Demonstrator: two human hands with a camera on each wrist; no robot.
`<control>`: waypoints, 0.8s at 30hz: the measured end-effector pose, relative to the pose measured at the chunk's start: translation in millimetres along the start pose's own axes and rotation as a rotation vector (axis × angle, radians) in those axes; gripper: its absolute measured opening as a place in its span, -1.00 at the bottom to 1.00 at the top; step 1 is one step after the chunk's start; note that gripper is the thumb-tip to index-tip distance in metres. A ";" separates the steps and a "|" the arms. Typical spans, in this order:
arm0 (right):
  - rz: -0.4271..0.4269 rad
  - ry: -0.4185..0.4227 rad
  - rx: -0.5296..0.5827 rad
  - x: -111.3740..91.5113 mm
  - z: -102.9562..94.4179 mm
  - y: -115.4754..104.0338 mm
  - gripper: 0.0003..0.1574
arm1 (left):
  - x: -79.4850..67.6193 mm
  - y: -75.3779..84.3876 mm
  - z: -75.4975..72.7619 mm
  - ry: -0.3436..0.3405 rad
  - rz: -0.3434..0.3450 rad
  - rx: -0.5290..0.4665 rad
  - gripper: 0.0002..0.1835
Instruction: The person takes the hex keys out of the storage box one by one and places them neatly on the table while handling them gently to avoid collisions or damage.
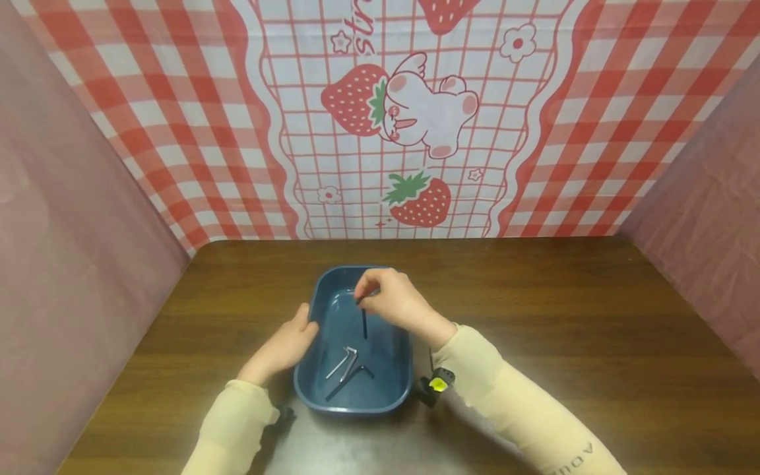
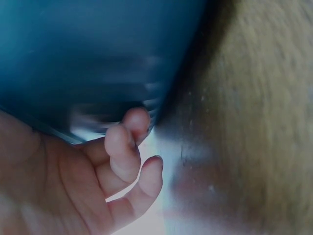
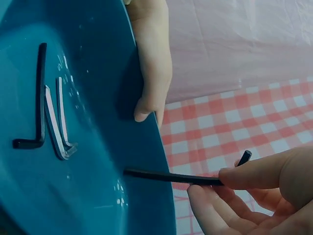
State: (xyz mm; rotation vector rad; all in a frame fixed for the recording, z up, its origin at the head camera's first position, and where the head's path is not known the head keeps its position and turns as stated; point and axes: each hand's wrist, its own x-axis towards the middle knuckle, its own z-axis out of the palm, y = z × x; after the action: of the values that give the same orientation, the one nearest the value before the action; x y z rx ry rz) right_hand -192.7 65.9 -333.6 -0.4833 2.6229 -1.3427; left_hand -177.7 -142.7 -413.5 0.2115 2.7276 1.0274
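A blue plastic tray [image 1: 380,392] stands on the table. My left hand [image 1: 285,343] holds its left side; in the right wrist view the thumb hooks over the rim, and in the left wrist view the fingers bend along the outer wall. Over the tray's far half, my right hand [image 1: 394,300] pinches a black hex key [image 3: 171,176] near its bend, with the long arm hanging down. On the tray floor lie another black hex key [image 3: 40,93] and two silver hex keys, one longer [image 3: 54,120] and one slimmer [image 3: 61,107], their bent ends close together.
The brown wooden table [image 1: 564,330] extends on both sides of the tray. Behind it hangs a red-and-white checked cloth [image 1: 190,132] with strawberry prints, and pink cloth [image 1: 71,231] hangs at the sides. A black wrist device [image 1: 438,384] sits by the right cuff.
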 end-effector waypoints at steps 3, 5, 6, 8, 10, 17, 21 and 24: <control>-0.006 -0.005 0.049 0.7 -2.7 1.5 -0.87 | -0.4 0.0 0.2 -0.001 0.000 0.000 -0.69; -0.016 -0.009 0.065 1.0 -5.3 1.9 -0.87 | -0.6 1.0 0.1 -0.002 0.001 -0.001 -0.68; -0.020 -0.010 0.069 1.1 -6.6 2.1 -0.87 | -0.5 1.3 0.1 -0.001 0.002 0.000 -0.68; -0.025 -0.008 0.064 0.9 -9.5 1.6 -0.87 | -0.6 2.2 0.2 0.000 0.000 -0.003 -0.67; -0.026 -0.007 0.063 0.5 -12.2 1.0 -0.88 | -0.5 2.7 0.5 -0.001 0.000 -0.007 -0.68; 0.006 -0.002 0.090 -1.8 -20.4 3.0 -0.91 | -1.4 3.1 0.2 -0.003 0.007 0.000 -0.71; 0.023 0.007 0.100 -3.3 -24.3 5.3 -0.87 | -2.4 3.5 -1.2 -0.002 0.009 0.002 -0.71; 0.025 0.009 0.108 -4.3 -26.3 6.0 -0.86 | -3.0 3.7 -1.7 -0.002 0.009 0.002 -0.69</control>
State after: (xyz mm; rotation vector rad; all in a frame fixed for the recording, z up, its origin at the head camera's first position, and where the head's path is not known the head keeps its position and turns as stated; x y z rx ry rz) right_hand -197.3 90.8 -323.0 -0.4283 2.5382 -1.4722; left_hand -175.0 -141.6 -409.4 0.2249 2.7286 1.0261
